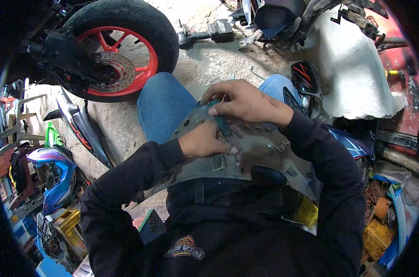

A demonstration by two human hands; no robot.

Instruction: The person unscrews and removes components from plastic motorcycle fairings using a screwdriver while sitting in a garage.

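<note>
A curved grey-brown plastic panel (260,159), dusty, with clips and screw holes, rests across my lap. My right hand (246,102) grips a screwdriver by its green handle (223,125) from above. The screwdriver's thin metal shaft slants down toward a small screw fitting (237,164) near the panel's close edge. My left hand (204,140) lies over the panel, its thumb and fingers closed about the lower shaft. Some left fingers are hidden beneath the hand. More metal clips (281,147) sit on the panel to the right.
A motorcycle wheel (140,37) with a red rim stands ahead at left. A cordless power tool (204,34) lies on the concrete floor. Fairing parts (87,122) and a blue-purple panel (57,173) are at left. A white block (352,69) and a dark fairing (306,81) are at right.
</note>
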